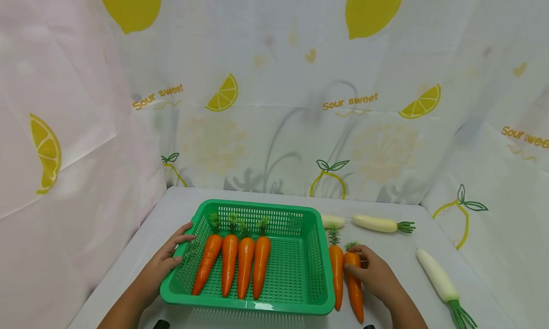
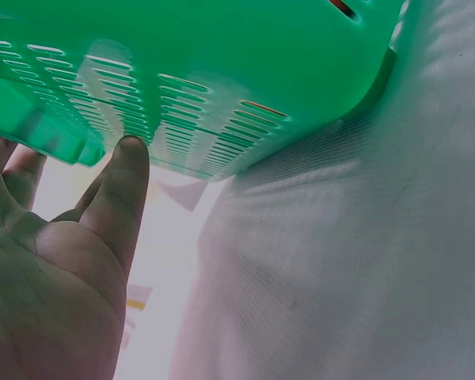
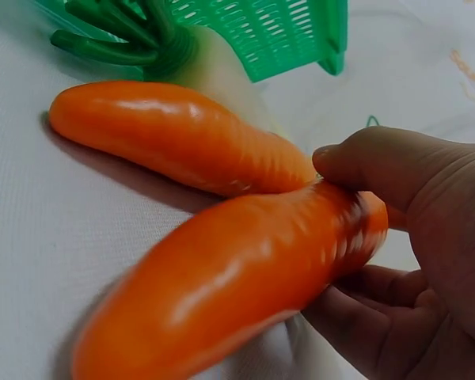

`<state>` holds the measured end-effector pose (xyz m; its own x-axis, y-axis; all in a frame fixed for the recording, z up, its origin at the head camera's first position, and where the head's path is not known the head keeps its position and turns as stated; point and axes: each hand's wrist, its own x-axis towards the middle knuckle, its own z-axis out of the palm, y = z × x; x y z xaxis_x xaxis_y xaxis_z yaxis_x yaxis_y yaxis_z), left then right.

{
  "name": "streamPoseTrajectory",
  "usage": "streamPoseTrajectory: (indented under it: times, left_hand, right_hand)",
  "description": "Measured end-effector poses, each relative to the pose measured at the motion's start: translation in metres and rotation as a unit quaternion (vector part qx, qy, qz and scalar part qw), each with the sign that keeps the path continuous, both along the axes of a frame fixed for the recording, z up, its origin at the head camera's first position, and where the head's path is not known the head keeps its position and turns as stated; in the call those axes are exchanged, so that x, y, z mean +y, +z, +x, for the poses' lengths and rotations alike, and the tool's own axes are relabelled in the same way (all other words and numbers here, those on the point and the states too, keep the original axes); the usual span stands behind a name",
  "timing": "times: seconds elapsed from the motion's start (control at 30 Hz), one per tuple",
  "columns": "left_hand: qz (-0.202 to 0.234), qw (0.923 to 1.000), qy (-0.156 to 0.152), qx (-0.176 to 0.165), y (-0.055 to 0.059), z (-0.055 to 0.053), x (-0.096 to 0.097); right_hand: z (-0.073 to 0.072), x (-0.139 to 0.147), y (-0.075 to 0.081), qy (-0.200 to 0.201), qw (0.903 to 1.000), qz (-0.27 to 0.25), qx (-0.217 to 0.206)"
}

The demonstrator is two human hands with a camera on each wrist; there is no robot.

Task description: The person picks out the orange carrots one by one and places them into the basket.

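My left hand (image 1: 160, 267) holds the left rim of a green plastic basket (image 1: 296, 309). Fingers and thumb reach over that rim, and in the left wrist view one finger (image 2: 127, 178) lies against the slotted outer wall. Several orange carrots (image 1: 229, 267) with leafy green tops lie side by side in the basket's left half. To the right of the basket, my right hand (image 1: 377, 274) pinches a carrot (image 3: 214, 285) near its leafy end, thumb on one side and fingers on the other. Another carrot (image 1: 337, 276) lies between it and the basket.
A white radish (image 1: 377, 223) with green stems lies at the back right, and another (image 1: 439, 276) at the far right. Part of a radish (image 1: 332, 221) shows behind the basket's right corner. Lemon-printed cloth (image 1: 274, 143) hangs around the white table (image 1: 394, 245).
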<state>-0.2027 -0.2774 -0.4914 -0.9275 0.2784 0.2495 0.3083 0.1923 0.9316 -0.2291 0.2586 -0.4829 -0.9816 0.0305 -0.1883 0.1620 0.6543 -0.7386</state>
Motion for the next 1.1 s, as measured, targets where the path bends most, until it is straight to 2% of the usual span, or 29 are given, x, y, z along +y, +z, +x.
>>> streamPoseTrajectory:
  times: [0.7, 1.1]
  left_hand:
    - [0.002, 1.0, -0.005, 0.007, 0.0004, 0.0, -0.0009]
    - [0.006, 0.9999, -0.003, -0.01, -0.0009, -0.0007, -0.0009]
  right_hand:
    - [-0.0007, 0.0013, -0.0002, -0.012, 0.9999, -0.01, -0.001]
    - [-0.0008, 0.0011, 0.0014, -0.02, 0.9998, -0.007, -0.003]
